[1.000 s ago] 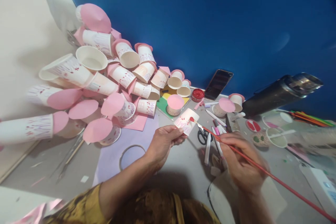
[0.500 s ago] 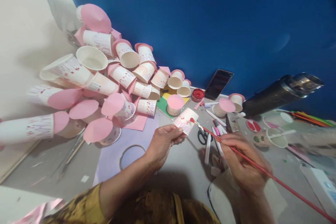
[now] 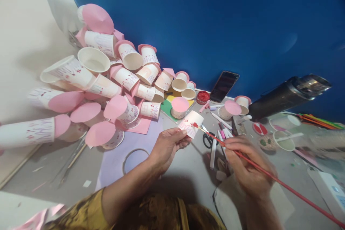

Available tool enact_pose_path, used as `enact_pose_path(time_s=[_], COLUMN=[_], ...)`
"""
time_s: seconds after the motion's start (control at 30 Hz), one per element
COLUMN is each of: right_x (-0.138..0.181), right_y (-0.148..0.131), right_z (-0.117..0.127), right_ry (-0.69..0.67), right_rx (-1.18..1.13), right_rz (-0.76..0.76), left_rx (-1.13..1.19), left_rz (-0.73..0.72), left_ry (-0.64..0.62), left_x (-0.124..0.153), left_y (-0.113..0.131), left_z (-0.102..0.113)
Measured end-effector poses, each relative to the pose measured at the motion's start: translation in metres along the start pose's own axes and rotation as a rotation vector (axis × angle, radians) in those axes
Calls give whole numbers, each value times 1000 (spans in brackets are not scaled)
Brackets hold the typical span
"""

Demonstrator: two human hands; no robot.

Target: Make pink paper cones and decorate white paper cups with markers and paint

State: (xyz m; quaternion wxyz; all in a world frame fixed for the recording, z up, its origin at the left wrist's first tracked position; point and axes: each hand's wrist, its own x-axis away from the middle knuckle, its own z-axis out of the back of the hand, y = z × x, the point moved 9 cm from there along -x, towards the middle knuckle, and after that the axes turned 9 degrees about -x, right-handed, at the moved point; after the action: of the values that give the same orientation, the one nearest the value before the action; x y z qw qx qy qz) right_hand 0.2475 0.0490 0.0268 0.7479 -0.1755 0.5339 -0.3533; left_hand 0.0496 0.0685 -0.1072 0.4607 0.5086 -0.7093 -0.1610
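Pale wall [image 3: 24, 18] on the left gives way to a deep blue wall [image 3: 202, 18] behind a grey bench [image 3: 79, 167]. At the lower left lie shiny pink strips [image 3: 40, 219], and above them a long white cup stack [image 3: 29, 131] points inward from the edge. Beside it rises a heap of white paper cups [image 3: 101, 43], tipped at many angles, marked in purple and red, many with pink discs or cones attached. A wooden-handled brush [image 3: 72, 160] rests in front, then a lilac sheet [image 3: 111, 167] bearing a thin ring [image 3: 124, 161].

Near the middle, the left hand [image 3: 168, 149] pinches a white paper piece [image 3: 198, 116] between thumb and fingers by its near edge, raised above the bench. A small pink-topped cup [image 3: 180, 104] stands just beyond. The red tip of a long red paintbrush [image 3: 258, 167] meets the decorated face of that piece. Farther right come a red paint pot [image 3: 202, 97], black-handled scissors [image 3: 207, 140], scattered markers [image 3: 212, 152] and a leaning phone [image 3: 224, 85].

The right hand [image 3: 250, 165] grips the paintbrush with thumb and fingers closed around its handle, which slants off the lower right. Beyond it are a dark flask [image 3: 280, 97], a round red lid [image 3: 259, 128] and bright pencils [image 3: 323, 121].
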Motion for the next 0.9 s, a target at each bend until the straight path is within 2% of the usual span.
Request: enact_pose_path(time_s=[0.13,0.5,0.9], right_x=[0,1,0], right_y=[-1,5,1], right_z=[-4,10,3], right_ry=[-34,123,36], right_rx=[3,14,6], right_rz=[1,-29,7], left_rx=[13,202,228], left_rz=[6,173,161], left_ry=[-1,-13,6], left_x=[0,-1,2], left_y=[-1,-14,-11], left_z=[1,-2,-3])
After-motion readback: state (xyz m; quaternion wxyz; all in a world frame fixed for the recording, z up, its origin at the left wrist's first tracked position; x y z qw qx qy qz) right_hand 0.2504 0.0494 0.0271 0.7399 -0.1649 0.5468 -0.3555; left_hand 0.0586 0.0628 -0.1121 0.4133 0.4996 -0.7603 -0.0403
